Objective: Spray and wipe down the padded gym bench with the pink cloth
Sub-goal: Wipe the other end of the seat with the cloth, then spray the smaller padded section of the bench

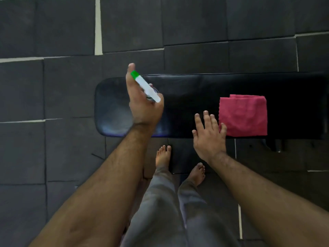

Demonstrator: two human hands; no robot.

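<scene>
A black padded gym bench (187, 90) runs left to right across the middle of the view. My left hand (142, 104) hovers over its left end, shut on a white spray bottle (147, 88) with a green tip. The pad under that hand looks misted and dull. A folded pink cloth (243, 114) lies flat on the bench to the right. My right hand (209, 134) is open with fingers spread, above the bench's near edge, its fingertips just left of the cloth and not holding it.
Dark grey floor mats (53, 148) with pale seams surround the bench. My bare feet (162, 155) and grey trouser legs stand right at the bench's near side. A bench leg (277, 146) shows below the right part.
</scene>
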